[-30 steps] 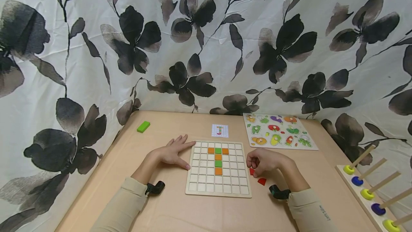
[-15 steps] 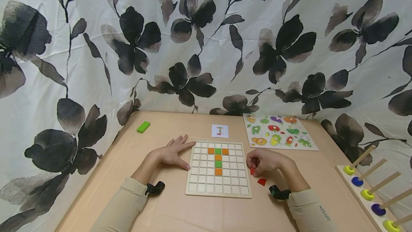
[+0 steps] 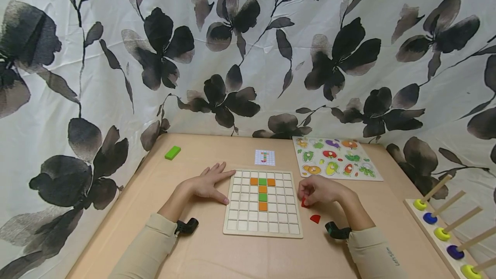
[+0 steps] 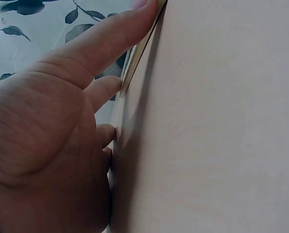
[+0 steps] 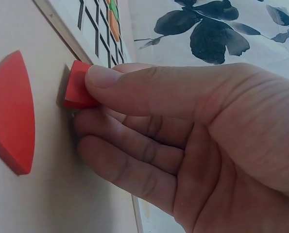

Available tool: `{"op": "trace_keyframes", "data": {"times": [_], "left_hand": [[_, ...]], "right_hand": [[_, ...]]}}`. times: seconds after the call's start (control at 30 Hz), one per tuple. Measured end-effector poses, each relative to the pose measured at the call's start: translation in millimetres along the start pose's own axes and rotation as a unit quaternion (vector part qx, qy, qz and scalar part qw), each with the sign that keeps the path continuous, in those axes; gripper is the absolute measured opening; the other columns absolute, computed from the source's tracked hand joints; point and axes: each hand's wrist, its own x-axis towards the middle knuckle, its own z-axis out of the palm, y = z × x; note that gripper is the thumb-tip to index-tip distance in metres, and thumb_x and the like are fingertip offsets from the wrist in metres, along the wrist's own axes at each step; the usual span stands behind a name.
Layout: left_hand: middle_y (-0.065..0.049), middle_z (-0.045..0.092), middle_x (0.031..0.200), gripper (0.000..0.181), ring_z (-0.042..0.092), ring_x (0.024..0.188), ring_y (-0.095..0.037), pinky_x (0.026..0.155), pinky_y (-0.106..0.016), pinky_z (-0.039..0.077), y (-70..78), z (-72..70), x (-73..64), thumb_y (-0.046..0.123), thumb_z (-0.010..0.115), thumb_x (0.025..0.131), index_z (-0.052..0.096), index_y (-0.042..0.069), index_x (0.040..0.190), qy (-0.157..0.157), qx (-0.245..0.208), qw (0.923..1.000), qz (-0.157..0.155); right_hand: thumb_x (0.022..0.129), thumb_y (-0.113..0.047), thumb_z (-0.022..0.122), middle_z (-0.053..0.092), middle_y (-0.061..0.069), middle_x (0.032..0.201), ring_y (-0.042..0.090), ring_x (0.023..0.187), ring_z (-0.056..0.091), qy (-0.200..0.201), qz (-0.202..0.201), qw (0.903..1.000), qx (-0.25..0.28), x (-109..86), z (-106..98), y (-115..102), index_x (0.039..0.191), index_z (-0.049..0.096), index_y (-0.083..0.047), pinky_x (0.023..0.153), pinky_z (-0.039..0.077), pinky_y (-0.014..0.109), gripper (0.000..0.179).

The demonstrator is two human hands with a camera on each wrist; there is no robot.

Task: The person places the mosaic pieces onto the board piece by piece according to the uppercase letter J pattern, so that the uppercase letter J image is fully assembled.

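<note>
A wooden grid board (image 3: pixel 241 214) with white squares lies in the middle of the table. Several orange and green square tiles fill some of its cells in a T shape. My left hand (image 3: pixel 205 184) spreads its fingers at the board's left side, index finger and thumb touching the edge. At the right side, my right hand (image 3: pixel 323 192) pinches a small red block (image 5: pixel 77 86) between thumb and fingers. The block looks tilted and its far part is hidden by the fingers. Beside it on the table lies a red fan-shaped block (image 3: pixel 315 218).
A small pattern card (image 3: pixel 265 157) lies behind the board. A picture board of fruits and vegetables (image 3: pixel 337 158) is at the back right, a green block (image 3: pixel 172 153) at the back left. A peg rack (image 3: pixel 438 236) with yellow and blue rings stands along the right edge.
My right hand has shifted slightly up and to the right, and the red block in its fingers has come up with it. My left hand and the board have stayed put.
</note>
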Motion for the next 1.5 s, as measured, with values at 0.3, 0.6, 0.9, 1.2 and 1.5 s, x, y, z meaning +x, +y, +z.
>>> {"op": "trace_keyframes", "data": {"times": [0.3, 0.6, 0.9, 1.2, 1.5], "left_hand": [[-0.022, 0.001, 0.175, 0.106, -0.004, 0.162, -0.042, 0.129, -0.063, -0.003, -0.5, -0.3, 0.1, 0.062, 0.081, 0.08, 0.03, 0.025, 0.166, -0.002, 0.001, 1.0, -0.001], [-0.022, 0.001, 0.175, 0.107, -0.004, 0.162, -0.042, 0.129, -0.062, -0.004, -0.6, -0.3, 0.2, 0.062, 0.081, 0.08, 0.03, 0.025, 0.166, -0.001, -0.002, 1.0, -0.001], [-0.021, 0.001, 0.175, 0.106, -0.004, 0.162, -0.041, 0.129, -0.062, -0.003, -1.7, -0.3, 1.2, 0.063, 0.081, 0.08, 0.03, 0.026, 0.166, -0.002, 0.0, 1.0, -0.004], [-0.021, 0.001, 0.175, 0.106, -0.004, 0.162, -0.041, 0.129, -0.063, -0.003, -2.6, 0.6, 1.7, 0.062, 0.081, 0.08, 0.03, 0.026, 0.166, -0.004, 0.002, 1.0, -0.002], [-0.02, 0.001, 0.175, 0.106, -0.004, 0.162, -0.041, 0.129, -0.062, -0.003, -2.3, 0.9, 1.8, 0.063, 0.081, 0.08, 0.03, 0.027, 0.166, -0.003, 0.003, 1.0, -0.003]], "right_hand": [[0.091, -0.002, 0.076, 0.072, 0.008, 0.085, 0.017, 0.077, 0.059, 0.017, -0.029, 0.9994, 0.011, -0.9, -3, 0, 0.094, 0.074, -0.005, 0.069, 0.05, 0.024, 0.005], [0.091, -0.007, 0.078, 0.073, 0.003, 0.086, 0.015, 0.079, 0.059, 0.049, -0.054, 0.9973, 0.003, 1.5, -2, -3, 0.095, 0.078, -0.011, 0.07, 0.05, 0.023, 0.006], [0.091, -0.01, 0.079, 0.073, 0.0, 0.091, 0.017, 0.08, 0.06, 0.066, -0.049, 0.9965, 0.015, 4.8, 1, -10, 0.099, 0.079, -0.015, 0.069, 0.05, 0.023, 0.01], [0.09, -0.011, 0.081, 0.075, 0.002, 0.095, 0.018, 0.082, 0.063, 0.072, -0.063, 0.995, 0.029, 7.3, 4, -12, 0.103, 0.079, -0.014, 0.072, 0.054, 0.023, 0.013], [0.091, -0.012, 0.081, 0.076, -0.001, 0.093, 0.016, 0.078, 0.064, 0.085, -0.074, 0.9931, 0.032, 12.0, 9, -19, 0.102, 0.08, -0.016, 0.07, 0.056, 0.023, 0.012]]}}
